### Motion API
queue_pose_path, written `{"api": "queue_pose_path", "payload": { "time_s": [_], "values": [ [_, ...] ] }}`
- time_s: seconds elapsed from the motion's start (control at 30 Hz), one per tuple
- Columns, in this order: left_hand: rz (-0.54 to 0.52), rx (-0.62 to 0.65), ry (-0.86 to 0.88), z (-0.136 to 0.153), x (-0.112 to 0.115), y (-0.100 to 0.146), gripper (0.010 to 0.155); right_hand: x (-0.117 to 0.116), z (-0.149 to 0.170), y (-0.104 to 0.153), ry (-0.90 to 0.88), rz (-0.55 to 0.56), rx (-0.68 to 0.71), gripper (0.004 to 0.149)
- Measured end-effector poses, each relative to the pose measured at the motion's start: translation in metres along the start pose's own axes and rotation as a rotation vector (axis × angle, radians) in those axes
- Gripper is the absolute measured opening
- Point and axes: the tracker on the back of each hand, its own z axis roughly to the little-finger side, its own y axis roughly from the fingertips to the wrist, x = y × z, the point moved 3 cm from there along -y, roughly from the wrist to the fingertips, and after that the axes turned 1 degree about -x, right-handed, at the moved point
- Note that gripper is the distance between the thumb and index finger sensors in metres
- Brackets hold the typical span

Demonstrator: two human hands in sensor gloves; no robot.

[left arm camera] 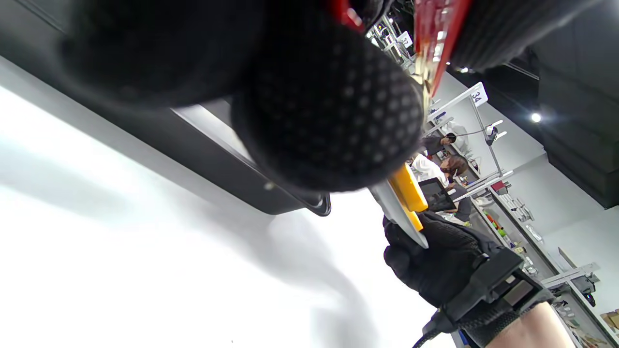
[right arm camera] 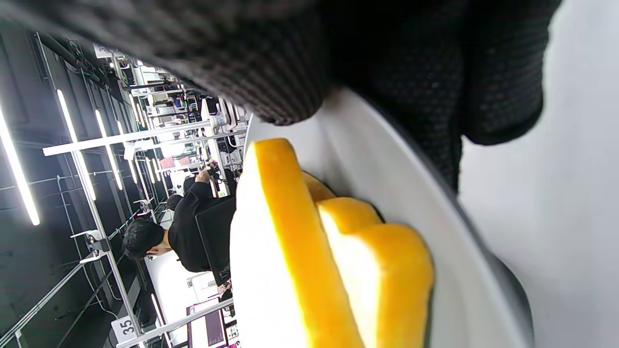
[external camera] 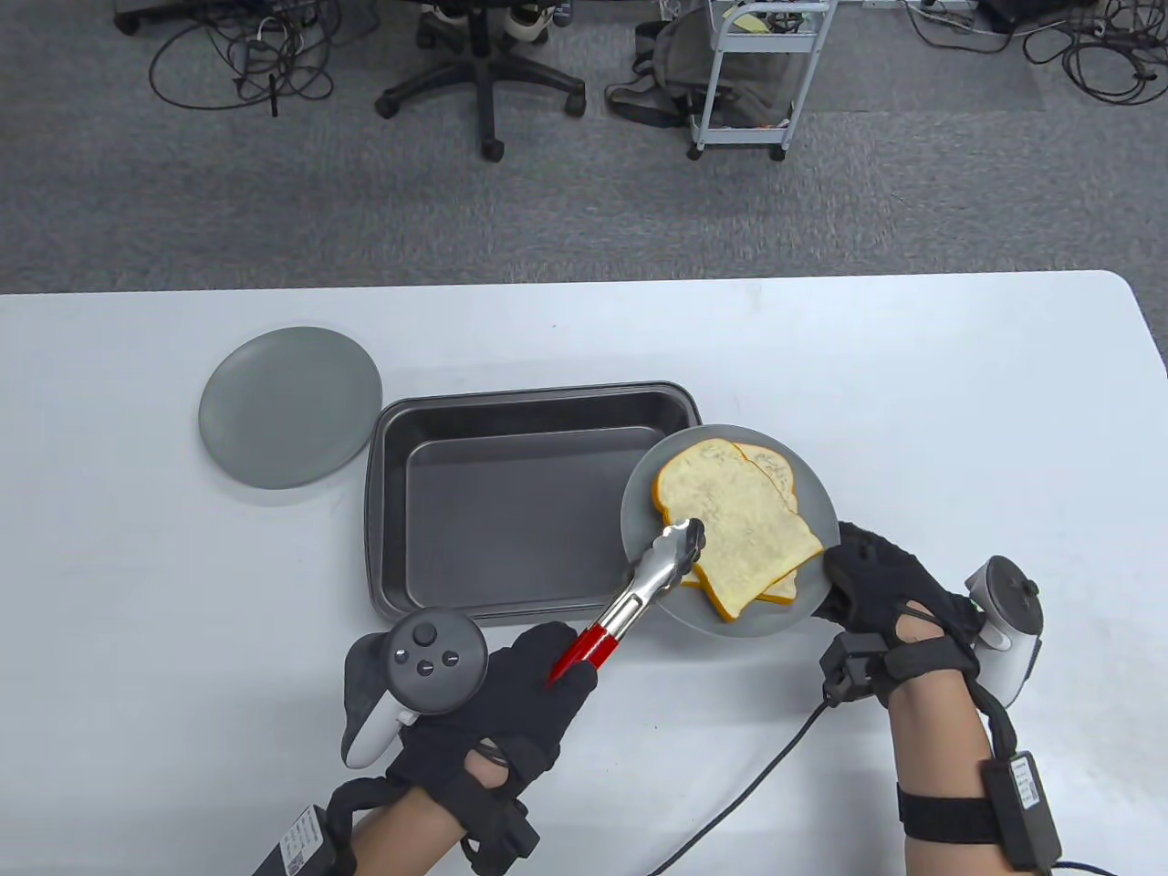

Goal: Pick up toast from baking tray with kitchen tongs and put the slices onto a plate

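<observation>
Two toast slices (external camera: 741,523) (right arm camera: 314,251) lie stacked on a grey plate (external camera: 639,538) (right arm camera: 387,169), which overlaps the right end of the dark baking tray (external camera: 511,511). My right hand (external camera: 871,575) grips the plate's right rim and holds it up. My left hand (external camera: 520,703) grips the red handles of the metal tongs (external camera: 643,589). The tong tips are close together over the left edge of the top slice. No toast shows in the tray. In the left wrist view my glove hides most of the scene; the red tong handle (left arm camera: 435,38) shows at the top.
A second grey plate (external camera: 290,406) lies bare at the tray's upper left. White table (external camera: 912,383) spreads to the right and front. A cable (external camera: 776,757) runs from my right wrist toward the bottom edge. Chairs and a cart stand on the floor beyond.
</observation>
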Motion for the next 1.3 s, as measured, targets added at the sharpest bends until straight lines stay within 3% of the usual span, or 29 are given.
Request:
{"api": "queue_pose_path", "payload": {
  "time_s": [0.23, 0.7, 0.93, 1.3],
  "values": [
    [-0.011, 0.014, 0.005, -0.004, -0.006, 0.006, 0.081, 0.002, -0.001, 0.001, -0.008, 0.012, 0.004, 0.051],
    [-0.151, 0.021, -0.060, -0.007, -0.048, 0.033, 0.082, 0.005, -0.003, 0.003, -0.031, 0.020, 0.010, 0.051],
    [-0.299, 0.028, -0.126, 0.001, -0.081, 0.038, 0.083, 0.006, -0.004, 0.003, -0.027, 0.018, 0.010, 0.051],
    [-0.528, -0.104, -0.232, 0.048, -0.121, 0.032, 0.087, 0.006, -0.003, 0.003, -0.011, 0.028, 0.007, 0.051]
  ]
}}
